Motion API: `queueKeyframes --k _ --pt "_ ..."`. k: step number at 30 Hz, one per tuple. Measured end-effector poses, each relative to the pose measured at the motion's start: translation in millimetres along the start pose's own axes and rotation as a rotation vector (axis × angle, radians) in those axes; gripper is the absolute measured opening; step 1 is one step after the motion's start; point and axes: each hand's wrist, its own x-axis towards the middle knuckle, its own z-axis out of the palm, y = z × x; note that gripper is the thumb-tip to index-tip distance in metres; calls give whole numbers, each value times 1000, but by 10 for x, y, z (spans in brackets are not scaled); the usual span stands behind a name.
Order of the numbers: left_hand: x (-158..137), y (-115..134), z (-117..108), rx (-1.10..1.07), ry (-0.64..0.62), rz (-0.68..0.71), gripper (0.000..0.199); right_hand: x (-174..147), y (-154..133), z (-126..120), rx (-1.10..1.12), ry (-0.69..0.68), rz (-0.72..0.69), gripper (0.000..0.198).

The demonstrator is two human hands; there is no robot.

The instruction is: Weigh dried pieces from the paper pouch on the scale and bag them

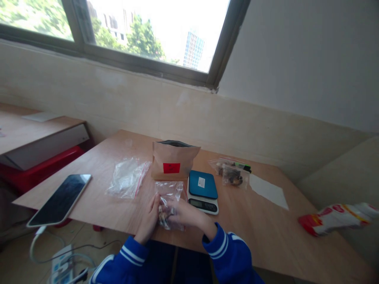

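A clear zip bag (168, 187) with brown dried pieces (163, 215) in it lies at the table's front edge. My left hand (150, 216) grips the left side of this bag. Over the bag's right part is my right hand (186, 213), its fingers blurred by motion and partly behind shiny plastic; I cannot tell whether they are inside the bag or pinch anything. Right beside the bag stands a kitchen scale (203, 185) with a blue top. Behind the bag, a brown paper pouch (174, 161) with a red label stands upright, its top open.
Empty-looking clear bags (127, 178) lie left of the pouch. A phone (61, 200) on a cable overhangs the left edge. Filled zip bags (235, 176), a green-and-black item (242, 166) and a white paper (269, 191) lie right. A bottle (337, 217) is at far right.
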Motion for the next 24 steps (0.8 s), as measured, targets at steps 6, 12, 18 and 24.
queueKeyframes --k 6,12,18,24 --pt "23 -51 -10 -32 11 -38 66 -69 40 -87 41 36 -11 26" --pt "-31 8 34 -154 -53 -162 56 -199 -48 -349 144 149 43 23" --pt "-53 37 57 -235 -79 -259 50 -286 -366 -1027 194 482 -47 16" --pt "-66 66 40 -194 -100 -255 61 154 -598 -1461 20 845 -152 22"
